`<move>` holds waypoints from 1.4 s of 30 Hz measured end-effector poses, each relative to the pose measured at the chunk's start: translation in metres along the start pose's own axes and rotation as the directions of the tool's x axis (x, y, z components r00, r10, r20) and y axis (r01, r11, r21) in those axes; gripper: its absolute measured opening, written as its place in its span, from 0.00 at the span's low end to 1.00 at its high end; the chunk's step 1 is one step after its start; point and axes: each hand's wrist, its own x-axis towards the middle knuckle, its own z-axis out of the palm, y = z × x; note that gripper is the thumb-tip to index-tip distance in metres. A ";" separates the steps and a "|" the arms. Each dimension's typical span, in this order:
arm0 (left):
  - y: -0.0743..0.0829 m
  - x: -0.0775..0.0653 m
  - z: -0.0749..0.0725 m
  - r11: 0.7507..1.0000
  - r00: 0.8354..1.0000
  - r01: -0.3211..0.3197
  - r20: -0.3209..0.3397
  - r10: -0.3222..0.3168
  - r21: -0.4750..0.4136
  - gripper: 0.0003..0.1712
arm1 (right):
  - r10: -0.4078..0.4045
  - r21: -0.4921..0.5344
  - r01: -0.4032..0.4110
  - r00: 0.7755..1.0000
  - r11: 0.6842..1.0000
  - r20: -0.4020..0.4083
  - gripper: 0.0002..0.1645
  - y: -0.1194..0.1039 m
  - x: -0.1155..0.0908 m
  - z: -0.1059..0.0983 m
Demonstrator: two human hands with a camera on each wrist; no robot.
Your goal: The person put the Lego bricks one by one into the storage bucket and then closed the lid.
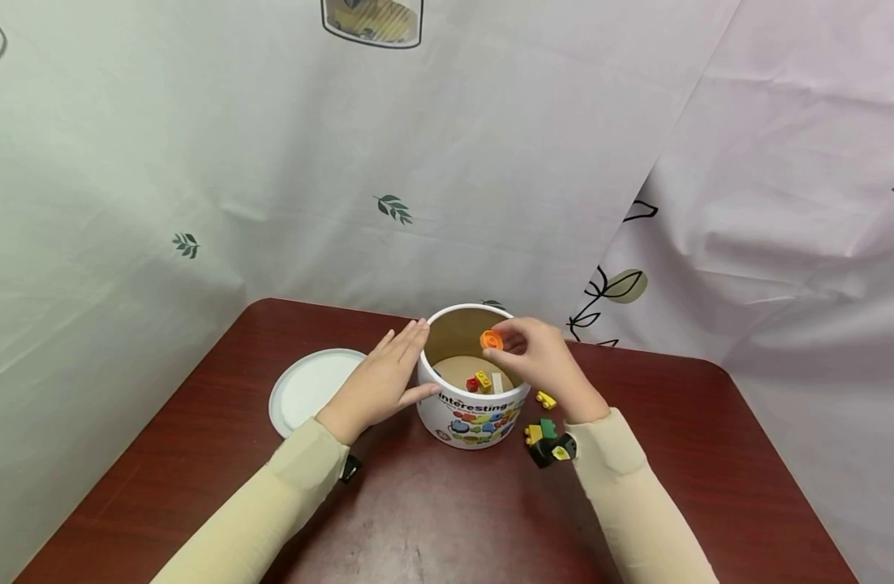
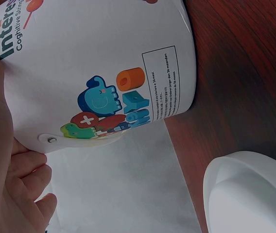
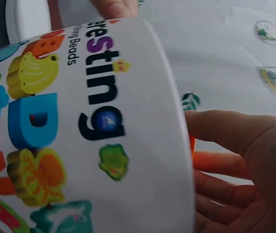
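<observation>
A round white tub (image 1: 434, 415), printed with "Interesting" and coloured toy pictures, stands uncovered on the table. My right hand (image 1: 542, 357) pinches a small orange toy block (image 1: 492, 340) between thumb and fingers over the tub's opening. In the right wrist view the tub's wall hides most of that block. At the tub's left side, my left hand (image 1: 381, 380) rests against the rim and wall, its fingers extended in the head view. Down on the tub's floor lie a red block (image 1: 472, 384), a yellow block (image 1: 483, 380) and a white block (image 1: 497, 383).
The white lid (image 1: 311, 391) lies left of the tub, partly behind the left hand. Right of the tub, below my right wrist, are a yellow brick (image 1: 545, 400), a green brick (image 1: 548, 428) and an orange-yellow brick (image 1: 534, 435). A pale patterned cloth (image 1: 447, 162) hangs behind the table.
</observation>
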 end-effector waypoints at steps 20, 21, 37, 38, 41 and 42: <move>-0.002 0.000 0.000 1.000 1.000 0.000 0.006 0.000 0.000 0.52 | 0.129 -0.251 -0.075 0.970 0.965 0.208 0.18 0.004 0.041 0.034; -0.002 0.000 0.000 1.000 1.000 0.000 0.007 0.000 0.000 0.52 | 0.129 -0.258 -0.074 0.970 0.963 0.205 0.18 0.005 0.041 0.034; -0.001 -0.001 0.000 1.000 1.000 -0.002 -0.005 0.002 -0.007 0.52 | -0.030 -0.112 0.025 0.998 0.993 -0.048 0.08 0.008 0.014 -0.002; -0.001 0.000 0.000 1.000 1.000 -0.002 -0.005 0.002 -0.007 0.52 | -0.033 -0.102 0.024 0.996 0.994 -0.082 0.07 0.010 0.010 -0.005; 0.000 -0.001 0.000 1.000 1.000 0.000 -0.006 0.000 -0.006 0.52 | -0.012 -0.060 0.002 0.985 0.998 -0.171 0.08 0.014 0.001 -0.014; 0.000 -0.001 0.000 1.000 1.000 0.003 -0.005 -0.003 -0.006 0.52 | -0.002 -0.048 -0.007 0.980 0.999 -0.197 0.08 0.016 -0.002 -0.017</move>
